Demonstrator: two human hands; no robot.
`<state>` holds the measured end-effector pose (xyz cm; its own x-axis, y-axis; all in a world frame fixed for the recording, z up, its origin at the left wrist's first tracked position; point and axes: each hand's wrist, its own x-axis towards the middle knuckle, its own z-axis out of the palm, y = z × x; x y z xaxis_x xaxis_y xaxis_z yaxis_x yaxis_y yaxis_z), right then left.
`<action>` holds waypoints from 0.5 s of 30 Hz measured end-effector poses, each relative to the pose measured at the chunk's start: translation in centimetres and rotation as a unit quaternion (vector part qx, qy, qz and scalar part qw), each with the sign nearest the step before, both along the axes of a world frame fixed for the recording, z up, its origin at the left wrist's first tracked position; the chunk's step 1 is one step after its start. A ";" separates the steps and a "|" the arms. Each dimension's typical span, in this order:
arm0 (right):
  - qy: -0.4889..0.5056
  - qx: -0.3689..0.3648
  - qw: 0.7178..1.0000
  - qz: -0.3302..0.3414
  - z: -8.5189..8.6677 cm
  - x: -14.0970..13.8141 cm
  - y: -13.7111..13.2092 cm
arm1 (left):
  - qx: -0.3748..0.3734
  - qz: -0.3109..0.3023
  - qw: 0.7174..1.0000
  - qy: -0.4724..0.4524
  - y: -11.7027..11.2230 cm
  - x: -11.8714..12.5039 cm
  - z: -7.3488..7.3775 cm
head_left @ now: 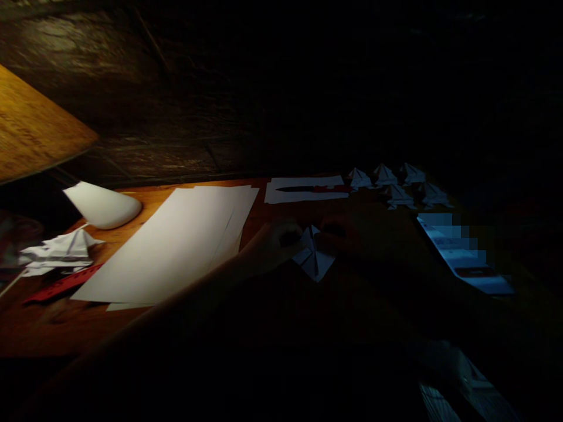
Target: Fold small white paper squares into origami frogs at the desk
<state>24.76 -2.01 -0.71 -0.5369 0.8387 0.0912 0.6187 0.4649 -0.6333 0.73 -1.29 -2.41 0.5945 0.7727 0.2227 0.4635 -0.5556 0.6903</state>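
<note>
The scene is very dark. A small, partly folded piece of white paper (313,258) lies on the wooden table (145,202) between both hands. My left hand (275,243) presses its left edge with closed fingers. My right hand (352,234) holds its right side, fingers curled on it. Both forearms run back toward me in shadow.
A stack of white paper sheets (176,246) lies left of my hands. Several finished folded paper figures (398,184) sit at the back right, beside a sheet with a knife (308,189). A lit phone screen (461,252) lies at right. A white lamp head (103,205), crumpled paper (59,251) and red ruler (61,284) at left.
</note>
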 end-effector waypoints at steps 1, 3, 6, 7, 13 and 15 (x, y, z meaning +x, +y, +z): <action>-0.022 0.020 1.000 -0.002 0.0 0.0 0.0 | 0.037 0.005 0.999 0.017 0.0 0.0 -0.1; -0.053 0.066 0.996 -0.005 -0.2 0.1 0.0 | 0.107 0.023 0.993 0.041 -0.2 0.0 0.0; -0.052 0.100 0.994 -0.009 -0.2 0.1 -0.1 | 0.177 0.032 0.982 0.059 -0.5 -0.2 0.4; -0.045 0.096 0.994 -0.013 -0.2 0.1 -0.1 | 0.185 0.011 0.981 0.064 -0.6 -0.3 0.5; -0.031 0.078 0.996 -0.006 0.0 0.0 -0.1 | 0.188 -0.161 0.965 0.087 -1.2 -0.4 1.2; -0.019 0.069 0.997 -0.001 -0.2 0.1 0.2 | 0.185 -0.171 0.963 0.093 -1.3 -0.4 1.2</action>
